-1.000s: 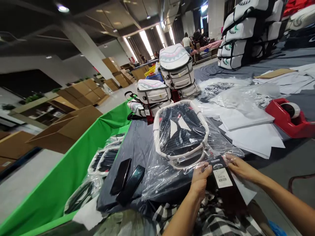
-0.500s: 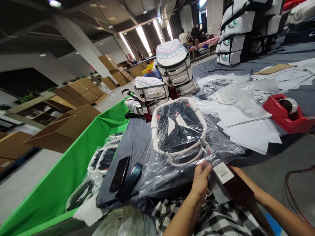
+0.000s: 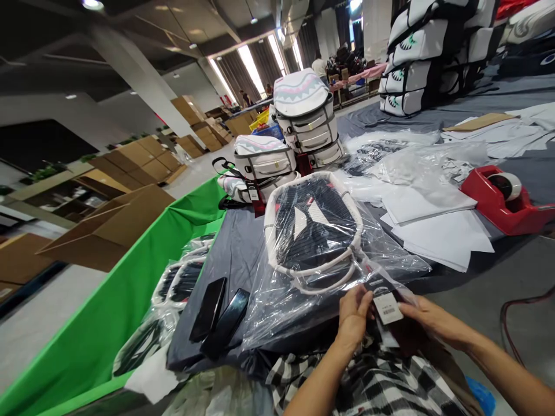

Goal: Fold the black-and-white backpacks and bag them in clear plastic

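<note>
My left hand (image 3: pixel 353 316) and my right hand (image 3: pixel 431 320) pinch a dark hang tag (image 3: pixel 387 307) with a white barcode label. The tag lies at the near end of a black-and-white backpack (image 3: pixel 314 228) sealed in a clear plastic bag (image 3: pixel 390 263). The tag's lower part is hidden behind my fingers. Two black phones (image 3: pixel 208 309) (image 3: pixel 225 323) lie left of the bag on a grey cloth (image 3: pixel 225 254).
A green-walled bin (image 3: pixel 182 219) holds bagged backpacks at left. White backpacks (image 3: pixel 303 112) stand stacked beyond. Paper sheets (image 3: pixel 437 231) and a red tape dispenser (image 3: pixel 505 199) lie right. A dark cable (image 3: pixel 511 312) sits on the floor at right.
My right hand has moved up and left from the tag's lower end to beside the barcode label. The tag has shifted and its lower part is now covered.
</note>
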`<state>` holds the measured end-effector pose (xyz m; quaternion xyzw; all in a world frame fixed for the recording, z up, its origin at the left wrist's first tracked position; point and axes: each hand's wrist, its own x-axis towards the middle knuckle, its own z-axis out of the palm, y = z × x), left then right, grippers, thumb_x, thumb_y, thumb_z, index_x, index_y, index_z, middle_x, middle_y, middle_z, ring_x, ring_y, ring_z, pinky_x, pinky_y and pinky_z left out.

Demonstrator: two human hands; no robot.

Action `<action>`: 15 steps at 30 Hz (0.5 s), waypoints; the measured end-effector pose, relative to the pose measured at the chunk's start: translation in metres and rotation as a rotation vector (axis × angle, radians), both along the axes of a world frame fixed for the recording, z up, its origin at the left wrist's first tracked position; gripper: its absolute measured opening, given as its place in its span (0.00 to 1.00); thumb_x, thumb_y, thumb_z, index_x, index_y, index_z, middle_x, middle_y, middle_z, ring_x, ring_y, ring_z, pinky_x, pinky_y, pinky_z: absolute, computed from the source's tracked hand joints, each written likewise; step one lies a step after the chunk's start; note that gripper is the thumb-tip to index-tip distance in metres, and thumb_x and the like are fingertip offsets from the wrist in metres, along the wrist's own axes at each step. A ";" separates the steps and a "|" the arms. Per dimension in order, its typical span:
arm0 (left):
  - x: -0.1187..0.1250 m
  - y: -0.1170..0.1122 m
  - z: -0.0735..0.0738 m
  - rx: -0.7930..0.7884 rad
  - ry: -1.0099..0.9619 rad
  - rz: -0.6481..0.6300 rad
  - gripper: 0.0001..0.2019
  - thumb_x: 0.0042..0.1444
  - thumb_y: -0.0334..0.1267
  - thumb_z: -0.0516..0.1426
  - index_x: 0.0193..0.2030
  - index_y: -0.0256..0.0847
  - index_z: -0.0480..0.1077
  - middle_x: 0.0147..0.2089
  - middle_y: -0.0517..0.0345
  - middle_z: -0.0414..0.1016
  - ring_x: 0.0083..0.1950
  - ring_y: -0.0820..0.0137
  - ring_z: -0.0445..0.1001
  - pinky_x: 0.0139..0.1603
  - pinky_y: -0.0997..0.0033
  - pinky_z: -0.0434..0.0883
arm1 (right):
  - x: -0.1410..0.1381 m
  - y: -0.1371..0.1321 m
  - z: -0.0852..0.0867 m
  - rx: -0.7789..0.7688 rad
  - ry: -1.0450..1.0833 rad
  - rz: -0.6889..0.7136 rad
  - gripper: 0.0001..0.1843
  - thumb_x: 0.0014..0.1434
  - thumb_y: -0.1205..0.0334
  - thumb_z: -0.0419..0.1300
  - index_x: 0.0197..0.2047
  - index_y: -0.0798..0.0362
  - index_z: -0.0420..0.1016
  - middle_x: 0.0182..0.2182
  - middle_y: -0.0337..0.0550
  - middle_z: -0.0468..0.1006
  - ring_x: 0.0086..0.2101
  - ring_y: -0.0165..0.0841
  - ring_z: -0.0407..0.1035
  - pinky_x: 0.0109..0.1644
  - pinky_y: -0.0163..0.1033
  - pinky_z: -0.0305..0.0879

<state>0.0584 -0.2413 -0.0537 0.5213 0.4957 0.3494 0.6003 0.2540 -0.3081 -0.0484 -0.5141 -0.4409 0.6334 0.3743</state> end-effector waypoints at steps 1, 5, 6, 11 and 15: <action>-0.001 0.000 0.002 0.079 0.076 -0.061 0.20 0.54 0.59 0.61 0.29 0.43 0.69 0.20 0.64 0.67 0.19 0.73 0.64 0.24 0.72 0.61 | -0.004 0.000 -0.004 -0.019 -0.007 0.018 0.35 0.53 0.32 0.63 0.50 0.54 0.77 0.45 0.51 0.81 0.49 0.48 0.74 0.58 0.52 0.68; -0.008 0.006 0.019 0.589 0.479 -0.283 0.16 0.62 0.48 0.59 0.26 0.44 0.71 0.24 0.57 0.71 0.28 0.66 0.71 0.37 0.69 0.68 | -0.015 -0.002 -0.016 -0.006 -0.166 -0.078 0.37 0.47 0.31 0.63 0.46 0.55 0.76 0.42 0.51 0.81 0.44 0.50 0.75 0.53 0.53 0.71; -0.008 0.009 0.025 0.718 0.526 -0.357 0.12 0.62 0.45 0.59 0.29 0.45 0.73 0.29 0.53 0.75 0.34 0.63 0.75 0.43 0.67 0.69 | -0.017 -0.004 -0.017 0.035 -0.215 -0.088 0.35 0.48 0.32 0.62 0.46 0.55 0.77 0.41 0.50 0.81 0.43 0.50 0.75 0.52 0.52 0.71; 0.011 0.041 0.056 1.235 0.493 -1.023 0.12 0.65 0.29 0.54 0.49 0.47 0.75 0.58 0.49 0.75 0.69 0.55 0.62 0.70 0.51 0.56 | -0.028 -0.024 -0.015 0.215 -0.524 -0.187 0.21 0.57 0.43 0.54 0.41 0.51 0.76 0.30 0.45 0.80 0.33 0.44 0.76 0.39 0.42 0.73; 0.035 0.065 0.065 1.388 0.473 -1.321 0.08 0.61 0.27 0.60 0.33 0.44 0.73 0.38 0.54 0.77 0.51 0.62 0.73 0.61 0.59 0.66 | -0.039 -0.055 -0.022 0.368 -0.755 -0.231 0.12 0.63 0.54 0.52 0.43 0.48 0.74 0.24 0.38 0.77 0.25 0.36 0.74 0.29 0.36 0.69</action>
